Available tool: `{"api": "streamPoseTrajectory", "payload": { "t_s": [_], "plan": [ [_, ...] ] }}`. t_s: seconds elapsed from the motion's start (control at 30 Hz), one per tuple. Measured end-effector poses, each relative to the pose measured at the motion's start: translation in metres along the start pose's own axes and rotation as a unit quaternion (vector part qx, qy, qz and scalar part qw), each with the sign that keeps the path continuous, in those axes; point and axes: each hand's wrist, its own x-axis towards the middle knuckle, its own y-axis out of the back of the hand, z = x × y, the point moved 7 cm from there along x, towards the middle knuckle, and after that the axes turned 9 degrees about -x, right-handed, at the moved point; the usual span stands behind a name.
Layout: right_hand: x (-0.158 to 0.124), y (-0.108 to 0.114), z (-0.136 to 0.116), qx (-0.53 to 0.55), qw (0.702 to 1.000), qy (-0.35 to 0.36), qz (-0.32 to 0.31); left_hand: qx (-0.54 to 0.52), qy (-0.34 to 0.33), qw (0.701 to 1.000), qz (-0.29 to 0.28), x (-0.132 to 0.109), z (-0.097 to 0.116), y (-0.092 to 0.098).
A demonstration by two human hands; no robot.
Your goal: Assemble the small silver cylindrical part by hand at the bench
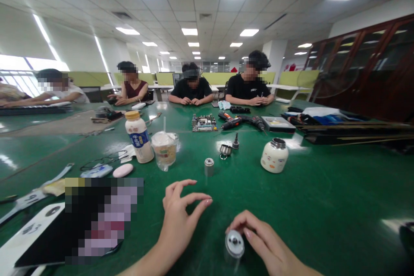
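Right hand [263, 243]: fingers closed around the round metal part [234, 244], gripping it from its right side. The part stands upright on the green table [330, 211], close to the near edge and about midway along it. Its flat metal face points up; the lower section looks transparent, and its detail cannot be made out.

Left hand [180, 214]: released and holding nothing. The fingers are spread and lightly curled, with thumb and forefinger apart. It sits just left of the right hand, near the round metal part but not touching it.

Items beyond the hands, toward the table centre:
- Small metal cylinder [209, 167], upright, well apart from both hands.
- Metal ring piece [225, 150] with a dark knob [236, 141] just beside it.
- White jar [274, 155], open at the top, to the right of these.
- Plastic cup [164, 149] with a straw, touching or nearly touching a white bottle [139, 139] with a yellow cap, to the left.
- Pink oval object [123, 170], left of the bottle.

Items toward the far edge:
- Circuit board [204, 123].
- Power drill [243, 122], lying on its side, right of the board.
- Flat box [278, 124], right of the drill.

Four co-workers sit along the far edge, hands on the table. A pixelated patch covers the near left corner.
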Motion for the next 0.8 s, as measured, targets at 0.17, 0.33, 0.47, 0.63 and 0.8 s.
{"api": "streamPoseTrajectory", "payload": {
  "t_s": [0.17, 0.33, 0.47, 0.63, 0.8],
  "plan": [
    [0.001, -0.001, 0.0, -0.005, 1.0, -0.006, -0.006, 0.073, 0.06, 0.994, -0.061, -0.005, -0.019, -0.013],
    [0.002, 0.0, 0.001, -0.006, 1.0, -0.01, -0.003, 0.087, 0.052, 0.993, -0.064, -0.004, -0.016, -0.014],
    [0.001, 0.0, 0.001, -0.004, 1.0, -0.007, 0.0, 0.042, -0.003, 0.999, -0.034, -0.006, 0.003, -0.006],
    [0.001, 0.0, -0.001, -0.011, 1.0, -0.003, 0.006, -0.042, -0.122, 0.991, -0.038, -0.024, 0.048, 0.002],
    [0.0, 0.002, -0.004, -0.014, 1.0, 0.0, 0.014, -0.053, -0.127, 0.988, -0.068, -0.033, 0.06, -0.003]
  ]
}}
